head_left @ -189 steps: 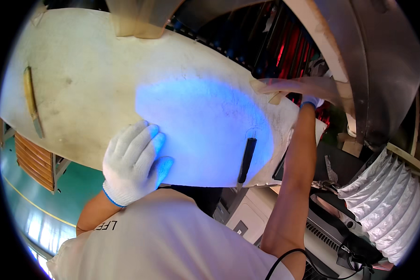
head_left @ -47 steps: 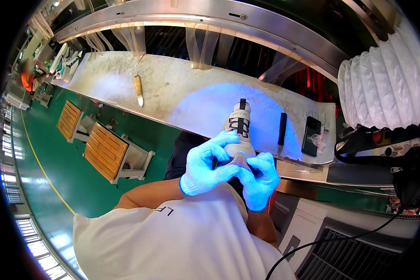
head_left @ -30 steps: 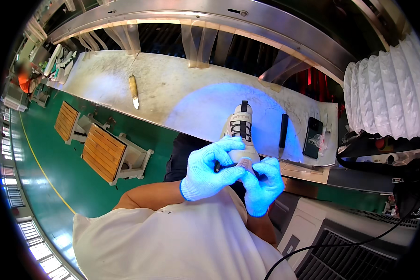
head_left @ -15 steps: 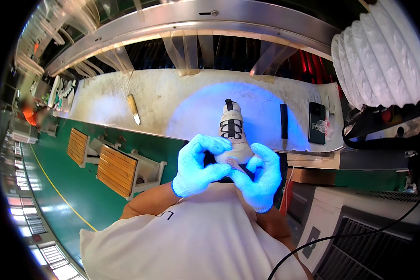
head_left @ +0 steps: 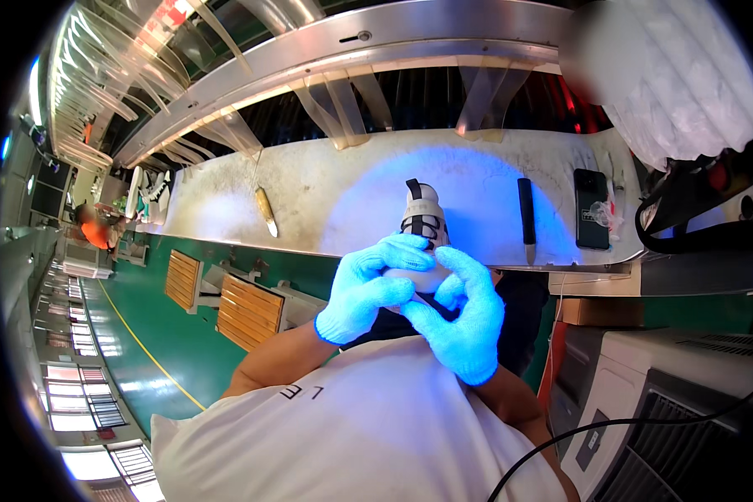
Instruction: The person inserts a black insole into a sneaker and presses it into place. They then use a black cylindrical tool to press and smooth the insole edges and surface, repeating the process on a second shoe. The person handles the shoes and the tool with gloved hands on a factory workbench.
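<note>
A light-coloured shoe [head_left: 424, 194] with black laces and a black heel loop points its toe toward me at the bench's front edge, under blue light. My left hand [head_left: 371, 289], in a white knit glove, is closed round the left side of the toe, fingers over its top and thumb in front. My right hand [head_left: 463, 314], gloved the same way, grips the right side of the toe, its thumb close to the left thumb. Both hands cover much of the toe, and whatever lies between the thumbs is hidden.
On the pale worktable [head_left: 309, 201] lie a wooden-handled knife [head_left: 266, 211] to the left, a dark-handled blade [head_left: 527, 219] and a black phone [head_left: 591, 209] to the right. A white ribbed duct [head_left: 678, 84] hangs at upper right. Other shoes [head_left: 149, 194] stand at the far left end.
My view has shifted, so the table items appear farther right. My left fingers have slid further over the toe, and the hands are closer together on the shoe.
</note>
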`<state>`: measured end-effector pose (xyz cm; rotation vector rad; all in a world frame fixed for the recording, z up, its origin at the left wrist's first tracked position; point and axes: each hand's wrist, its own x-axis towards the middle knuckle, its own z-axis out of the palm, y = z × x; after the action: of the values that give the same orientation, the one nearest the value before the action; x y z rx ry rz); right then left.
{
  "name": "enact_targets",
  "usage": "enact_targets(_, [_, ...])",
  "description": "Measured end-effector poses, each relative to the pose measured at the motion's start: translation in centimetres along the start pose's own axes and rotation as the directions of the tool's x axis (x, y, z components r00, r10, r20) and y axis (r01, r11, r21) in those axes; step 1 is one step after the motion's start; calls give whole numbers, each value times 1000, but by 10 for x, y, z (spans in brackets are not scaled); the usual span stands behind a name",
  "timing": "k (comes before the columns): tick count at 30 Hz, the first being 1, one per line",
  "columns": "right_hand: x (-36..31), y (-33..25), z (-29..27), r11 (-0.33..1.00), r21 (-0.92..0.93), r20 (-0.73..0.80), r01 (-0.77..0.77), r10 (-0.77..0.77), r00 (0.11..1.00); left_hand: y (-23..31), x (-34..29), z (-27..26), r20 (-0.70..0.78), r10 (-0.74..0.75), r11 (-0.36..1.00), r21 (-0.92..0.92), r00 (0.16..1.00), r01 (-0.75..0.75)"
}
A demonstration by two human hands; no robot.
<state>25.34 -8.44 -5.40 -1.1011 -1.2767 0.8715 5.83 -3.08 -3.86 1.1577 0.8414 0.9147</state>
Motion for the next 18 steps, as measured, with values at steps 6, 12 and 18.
enact_targets(6, [9, -8, -5, 996, -69, 24, 52, -50, 998, 9, 11, -9, 84, 49, 984, 167, 995, -62])
enact_targets(12, [18, -7, -8, 986, -157, 45, -46, 54, 998, 9, 11, -10, 88, 90, 967, 230, 992, -109])
enact_targets(18, [27, 10, 4, 984, -176, 12, 14, -12, 1000, 11, 22, -24, 142, 122, 953, 260, 982, -156])
